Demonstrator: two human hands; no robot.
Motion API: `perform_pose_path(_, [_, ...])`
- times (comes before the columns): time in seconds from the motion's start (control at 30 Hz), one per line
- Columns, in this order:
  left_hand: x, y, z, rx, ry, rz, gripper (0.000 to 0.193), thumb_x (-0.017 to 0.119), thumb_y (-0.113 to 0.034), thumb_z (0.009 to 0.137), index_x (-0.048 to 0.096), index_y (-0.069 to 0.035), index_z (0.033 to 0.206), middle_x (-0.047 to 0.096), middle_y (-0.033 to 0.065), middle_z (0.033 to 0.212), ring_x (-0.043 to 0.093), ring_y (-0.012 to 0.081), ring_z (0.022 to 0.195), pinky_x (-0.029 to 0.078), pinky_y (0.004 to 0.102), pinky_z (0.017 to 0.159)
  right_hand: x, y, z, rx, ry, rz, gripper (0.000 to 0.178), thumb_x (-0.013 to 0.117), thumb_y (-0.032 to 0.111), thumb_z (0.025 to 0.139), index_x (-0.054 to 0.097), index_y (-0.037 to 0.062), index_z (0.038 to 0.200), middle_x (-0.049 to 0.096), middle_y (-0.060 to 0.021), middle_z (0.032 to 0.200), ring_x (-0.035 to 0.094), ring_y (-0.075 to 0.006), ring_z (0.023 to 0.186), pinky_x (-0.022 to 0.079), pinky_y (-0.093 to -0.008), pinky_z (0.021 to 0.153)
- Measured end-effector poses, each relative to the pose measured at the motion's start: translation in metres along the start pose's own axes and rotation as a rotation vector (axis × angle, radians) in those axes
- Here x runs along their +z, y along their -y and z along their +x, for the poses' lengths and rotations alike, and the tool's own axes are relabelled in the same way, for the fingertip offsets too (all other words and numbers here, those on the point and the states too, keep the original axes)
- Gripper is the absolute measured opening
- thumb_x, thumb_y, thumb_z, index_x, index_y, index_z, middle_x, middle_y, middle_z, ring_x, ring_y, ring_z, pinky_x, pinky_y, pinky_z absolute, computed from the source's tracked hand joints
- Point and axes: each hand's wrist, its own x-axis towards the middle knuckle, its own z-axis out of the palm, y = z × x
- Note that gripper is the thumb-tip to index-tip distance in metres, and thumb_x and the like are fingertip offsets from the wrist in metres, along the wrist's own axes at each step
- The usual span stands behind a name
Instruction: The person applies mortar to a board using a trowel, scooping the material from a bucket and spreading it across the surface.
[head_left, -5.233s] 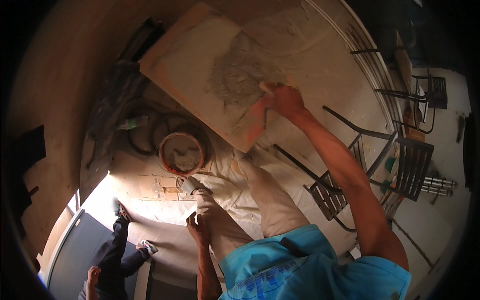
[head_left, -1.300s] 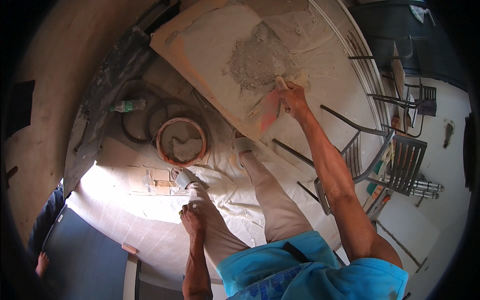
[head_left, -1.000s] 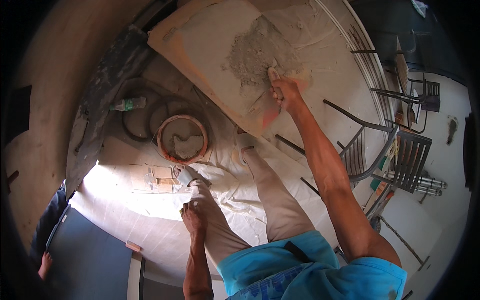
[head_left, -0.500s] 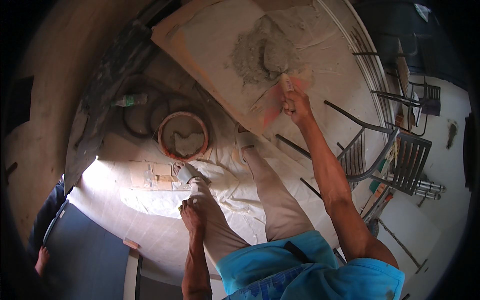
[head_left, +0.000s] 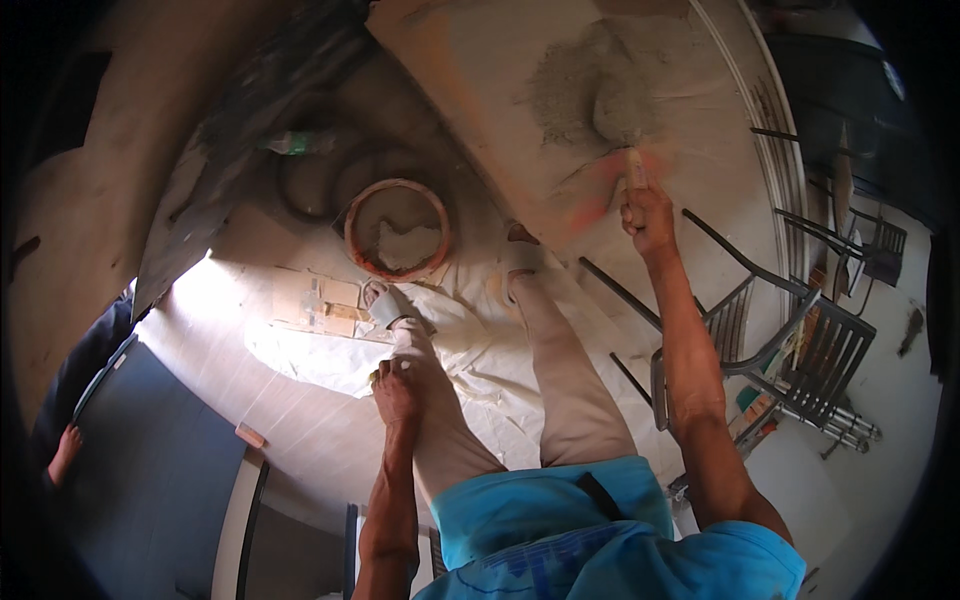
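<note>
My right hand point(head_left: 648, 215) is closed round the pale handle of a trowel point(head_left: 634, 168). Its blade end meets a grey mortar heap point(head_left: 570, 90) on a large board point(head_left: 480, 60); mortar hides the blade's outline. A reddish patch point(head_left: 592, 195) marks the board beside the handle. Close to my left knee, my left hand point(head_left: 398, 392) hangs with curled fingers; a small yellowish bit shows at the fingertips, too small to name. Between my left foot and the board's edge is a round orange-rimmed pan point(head_left: 446, 240) with wet grey mix inside.
Dark metal chairs point(head_left: 770, 340) stand close by my right forearm. White sheeting point(head_left: 480, 345) and flattened cardboard point(head_left: 300, 300) lie around my feet. A green-labelled bottle point(head_left: 295, 143) lies beyond the pan. At far left, another person's hand point(head_left: 66, 450) is beside a dark panel point(head_left: 150, 470).
The whole view has shifted, so the board, pan and chairs appear further right. My right hand keeps its hold on the trowel at the heap; my left hand stays curled near the knee.
</note>
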Motion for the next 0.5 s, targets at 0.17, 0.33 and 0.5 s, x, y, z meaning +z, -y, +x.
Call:
perform_pose_path(0.17, [0.009, 0.014, -0.001, 0.016, -0.006, 0.023, 0.025, 0.061, -0.018, 0.087, 0.064, -0.002, 0.106, 0.062, 0.0186, 0.101, 0.057, 0.0399, 0.096, 0.045, 0.0487, 0.088, 0.000, 0.002, -0.007, -0.004, 0.046, 0.030, 0.033, 0.058, 0.005, 0.082, 0.056, 0.0064, 0.115, 0.056, -0.0050, 0.080, 0.051, -0.0119, 0.052, 0.034, -0.0256, 0.039])
perform_pose_path(0.33, [0.004, 0.005, 0.001, -0.002, 0.015, 0.021, 0.025, 0.061, -0.020, 0.090, 0.063, -0.002, 0.106, 0.061, 0.0183, 0.102, 0.056, 0.0393, 0.098, 0.044, 0.0479, 0.089, -0.006, 0.003, -0.012, -0.030, 0.070, 0.002, 0.039, 0.054, 0.007, 0.083, 0.053, 0.0041, 0.122, 0.057, -0.0062, 0.080, 0.050, -0.0108, 0.052, 0.035, -0.0239, 0.038])
perform_pose_path(0.5, [0.003, 0.001, -0.001, 0.006, 0.007, 0.042, 0.023, 0.060, -0.021, 0.091, 0.063, -0.002, 0.105, 0.061, 0.0182, 0.103, 0.056, 0.0387, 0.098, 0.044, 0.0478, 0.089, -0.008, 0.005, -0.018, -0.020, 0.081, -0.053, 0.048, 0.052, 0.007, 0.083, 0.052, 0.0031, 0.131, 0.057, -0.0069, 0.080, 0.050, -0.0102, 0.052, 0.036, -0.0231, 0.038])
